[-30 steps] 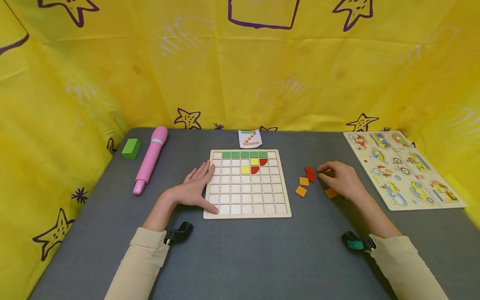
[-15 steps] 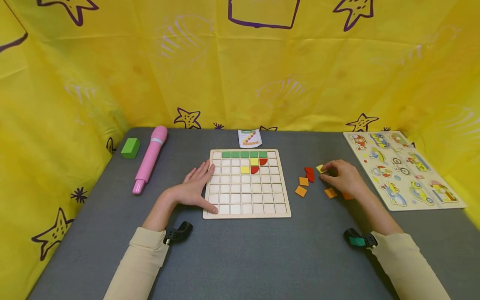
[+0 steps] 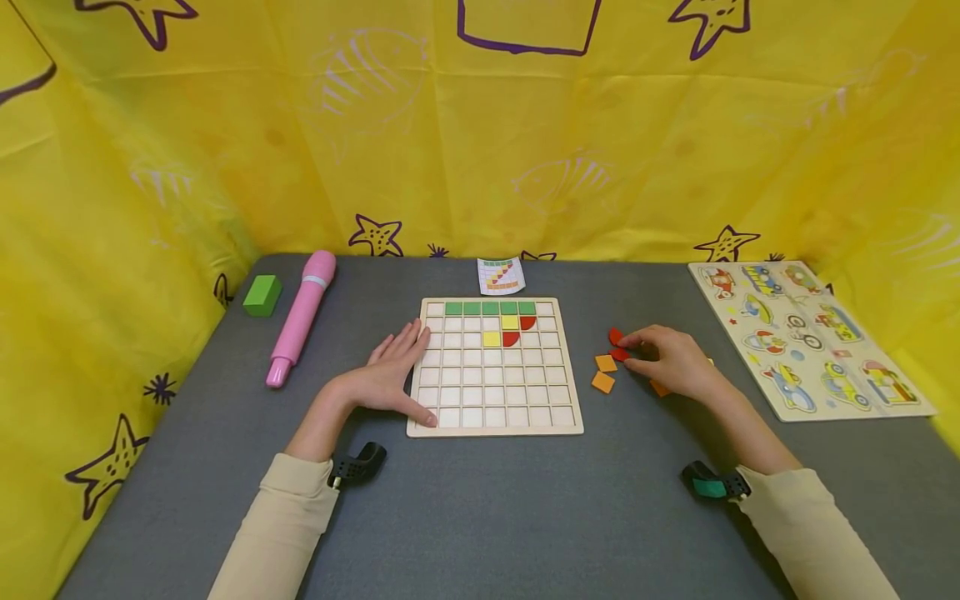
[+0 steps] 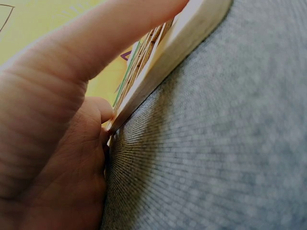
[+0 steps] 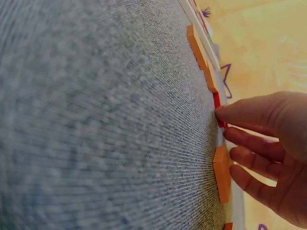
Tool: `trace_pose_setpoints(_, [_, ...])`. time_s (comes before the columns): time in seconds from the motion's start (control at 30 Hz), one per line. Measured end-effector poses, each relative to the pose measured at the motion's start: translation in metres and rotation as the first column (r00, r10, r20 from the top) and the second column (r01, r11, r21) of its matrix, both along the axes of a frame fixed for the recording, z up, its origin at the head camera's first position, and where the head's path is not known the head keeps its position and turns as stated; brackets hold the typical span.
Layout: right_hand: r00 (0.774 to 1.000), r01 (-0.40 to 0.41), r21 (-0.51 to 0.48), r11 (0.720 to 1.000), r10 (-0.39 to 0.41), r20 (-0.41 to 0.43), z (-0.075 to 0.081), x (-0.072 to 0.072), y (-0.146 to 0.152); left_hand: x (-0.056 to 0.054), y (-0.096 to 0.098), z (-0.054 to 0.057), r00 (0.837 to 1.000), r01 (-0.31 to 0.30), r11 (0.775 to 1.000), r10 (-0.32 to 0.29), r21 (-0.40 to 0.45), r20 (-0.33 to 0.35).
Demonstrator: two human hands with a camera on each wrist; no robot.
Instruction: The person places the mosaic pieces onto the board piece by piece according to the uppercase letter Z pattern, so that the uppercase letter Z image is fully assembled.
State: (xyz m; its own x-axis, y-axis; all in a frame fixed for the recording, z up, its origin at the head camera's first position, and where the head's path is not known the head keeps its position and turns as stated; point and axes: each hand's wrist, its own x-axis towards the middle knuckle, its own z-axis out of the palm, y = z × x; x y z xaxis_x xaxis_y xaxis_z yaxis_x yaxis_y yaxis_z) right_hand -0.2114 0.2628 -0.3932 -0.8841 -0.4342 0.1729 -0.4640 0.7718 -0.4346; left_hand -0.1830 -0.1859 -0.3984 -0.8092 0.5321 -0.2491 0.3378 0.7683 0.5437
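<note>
My left hand rests on the left side of the wooden grid board, fingers spread along its edge and thumb near the lower left corner. The board holds a row of green squares, two yellow squares and two red quarter-circles. At the board's right, my right hand touches loose red pieces with its fingertips, thumb and forefinger slightly apart. In the right wrist view the thumb covers part of a red piece. Orange squares lie beside them.
Behind the board lies a pattern card. A pink toy microphone and a green block lie at the left. A wooden picture puzzle lies at the right. Yellow cloth hangs around the grey table.
A yellow piece appeared in my right fingers, and now it lies mostly hidden behind that hand. The hand moved left to the red pieces, which have shifted apart. My left hand stays put.
</note>
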Motion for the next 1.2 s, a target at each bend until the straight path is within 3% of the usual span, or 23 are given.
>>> trace_pose_setpoints(0.27, [0.999,0.010,-0.041,0.999,-0.012,-0.049,-0.001,-0.001,-0.005,0.000,0.000,0.000,1.000,0.000,1.000,0.000,-0.014,0.001])
trace_pose_setpoints(0.5, [0.998,0.034,-0.117,0.993,-0.026,0.065,0.008,-0.002,-0.037,0.000,-0.001,0.000,1.000,0.002,1.000,-0.002,-0.015,-0.001])
trace_pose_setpoints(0.67, [0.991,-0.035,-0.122,0.992,0.050,0.122,0.011,-0.003,-0.073,0.000,0.000,0.000,1.000,0.003,1.000,-0.003,-0.014,-0.004])
trace_pose_setpoints(0.9, [0.977,-0.181,-0.154,0.971,0.195,0.084,0.008,-0.007,-0.118,-0.001,0.000,0.000,1.000,0.000,1.000,0.000,-0.011,-0.001])
trace_pose_setpoints(1.2, [0.940,-0.335,-0.081,0.939,0.338,0.040,0.007,-0.013,-0.153,0.001,0.000,0.002,1.000,0.000,1.000,0.000,-0.003,-0.008])
